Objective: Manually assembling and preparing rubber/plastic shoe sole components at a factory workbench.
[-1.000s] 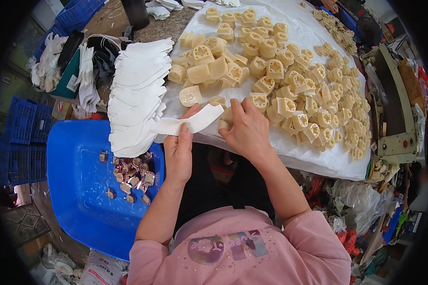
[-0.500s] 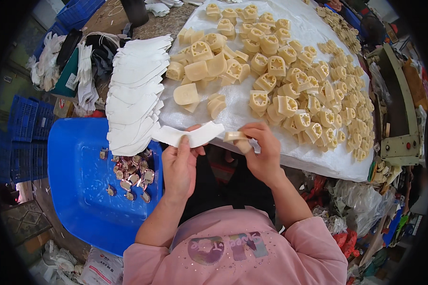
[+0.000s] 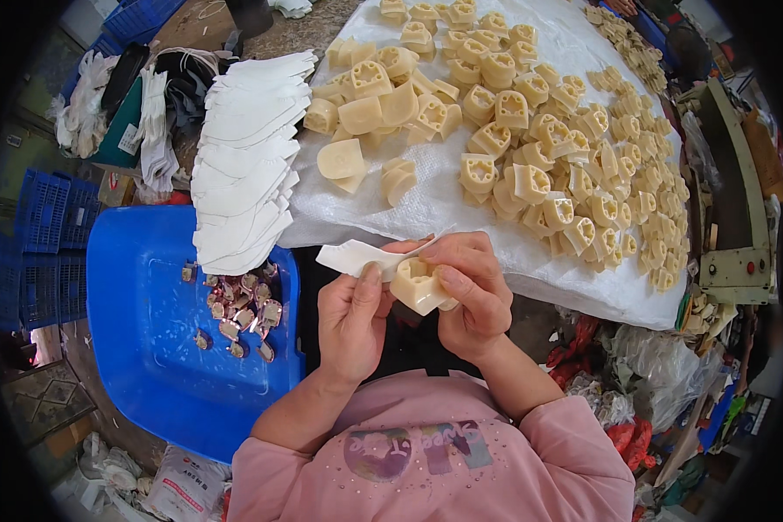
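Note:
My left hand (image 3: 353,324) pinches a curved white strip (image 3: 346,257) between thumb and fingers, one end sticking out to the left. My right hand (image 3: 473,300) grips a cream plastic shoe heel (image 3: 418,292), its hollowed, ribbed face tilted upward. The strip runs behind the heel, and the right fingertips are at its far end. Both hands meet in front of my body, just off the table's near edge. The left fingers behind the strip are partly hidden.
A white-covered table (image 3: 339,204) bears many cream heels (image 3: 531,143) in piles. Overlapping white strips (image 3: 244,161) lie at its left edge. Below them stands a blue tub (image 3: 148,348) with shiny coppery pieces (image 3: 244,313). Plastic bags (image 3: 661,365) are heaped at right.
My hands have come together and slightly lower. The heel, held apart from the strip before, is now against it, turned with its hollow face up.

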`<state>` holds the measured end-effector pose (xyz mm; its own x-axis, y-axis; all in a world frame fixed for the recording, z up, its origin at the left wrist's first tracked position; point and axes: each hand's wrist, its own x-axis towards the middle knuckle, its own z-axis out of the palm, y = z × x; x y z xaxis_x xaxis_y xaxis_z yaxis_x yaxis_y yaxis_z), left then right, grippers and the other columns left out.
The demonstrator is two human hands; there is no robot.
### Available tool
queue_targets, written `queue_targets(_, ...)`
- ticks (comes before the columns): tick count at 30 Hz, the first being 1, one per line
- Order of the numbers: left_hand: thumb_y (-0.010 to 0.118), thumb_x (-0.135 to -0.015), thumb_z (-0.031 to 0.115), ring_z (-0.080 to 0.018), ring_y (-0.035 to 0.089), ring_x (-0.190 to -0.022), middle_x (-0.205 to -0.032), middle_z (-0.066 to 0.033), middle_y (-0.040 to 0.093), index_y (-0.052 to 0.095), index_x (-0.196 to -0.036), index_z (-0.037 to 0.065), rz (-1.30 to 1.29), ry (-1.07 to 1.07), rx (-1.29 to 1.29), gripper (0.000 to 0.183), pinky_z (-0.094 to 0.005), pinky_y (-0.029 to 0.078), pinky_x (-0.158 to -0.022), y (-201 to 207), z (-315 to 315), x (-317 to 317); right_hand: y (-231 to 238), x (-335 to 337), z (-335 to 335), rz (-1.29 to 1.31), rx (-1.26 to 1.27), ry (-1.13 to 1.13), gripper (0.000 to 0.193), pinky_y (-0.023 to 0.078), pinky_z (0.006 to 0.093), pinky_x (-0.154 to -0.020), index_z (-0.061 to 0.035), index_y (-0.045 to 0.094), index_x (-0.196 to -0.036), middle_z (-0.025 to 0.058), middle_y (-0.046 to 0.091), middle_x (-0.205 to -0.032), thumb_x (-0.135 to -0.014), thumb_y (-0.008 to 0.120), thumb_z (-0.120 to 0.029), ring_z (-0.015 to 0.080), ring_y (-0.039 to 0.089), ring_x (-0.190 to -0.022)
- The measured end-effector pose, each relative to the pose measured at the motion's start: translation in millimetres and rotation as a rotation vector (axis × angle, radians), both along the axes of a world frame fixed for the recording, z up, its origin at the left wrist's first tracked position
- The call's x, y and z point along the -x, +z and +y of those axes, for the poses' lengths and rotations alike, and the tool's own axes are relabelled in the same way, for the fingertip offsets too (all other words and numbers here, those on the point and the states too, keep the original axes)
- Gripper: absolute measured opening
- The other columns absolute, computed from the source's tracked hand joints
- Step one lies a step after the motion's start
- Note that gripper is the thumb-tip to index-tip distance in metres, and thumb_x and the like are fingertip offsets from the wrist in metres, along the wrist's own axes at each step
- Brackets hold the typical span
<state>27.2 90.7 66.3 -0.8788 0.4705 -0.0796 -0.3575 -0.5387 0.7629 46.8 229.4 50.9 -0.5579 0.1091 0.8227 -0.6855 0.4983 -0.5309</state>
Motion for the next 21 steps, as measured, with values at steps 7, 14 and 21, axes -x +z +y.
queue_targets(7, 0.034, -0.1, 0.018, -0.0199, 0.056, -0.108, -0.123, -0.0178, 0.053, 0.048, -0.118, -0.011, 0.069, -0.005, 0.051, 0.037, -0.0328, 0.045, -0.092, -1, 0, -5, 2, 0, 1, -0.008, -0.03, -0.017, 0.044, 0.049, 0.0342, -0.069, -0.0037, 0.055, -0.107, 0.0127, 0.059, -0.099, -0.066, 0.062, 0.013, 0.0286, 0.056, -0.082)
queue_targets(14, 0.031, -0.1, 0.015, -0.02, 0.054, -0.109, -0.125, -0.0182, 0.051, 0.048, -0.118, -0.012, 0.243, 0.057, 0.355, 0.037, -0.0332, 0.044, -0.093, -5, -1, -7, 3, 0, 4, -0.045, -0.245, -0.183, 0.037, 0.036, 0.0378, -0.068, -0.0072, 0.057, -0.1, 0.0077, 0.061, -0.096, -0.066, 0.066, 0.002, 0.0238, 0.052, -0.074)
queue_targets(21, 0.043, -0.097, 0.016, -0.006, 0.052, -0.073, -0.087, -0.0052, 0.063, 0.056, -0.113, -0.007, 0.514, 0.157, 0.497, 0.031, -0.0213, 0.042, -0.066, 3, -5, 9, 3, 5, 13, -0.017, -0.261, -0.196, 0.03, 0.028, 0.0388, -0.071, -0.0115, 0.059, -0.092, 0.0012, 0.062, -0.092, -0.064, 0.067, -0.006, 0.0204, 0.048, -0.077)
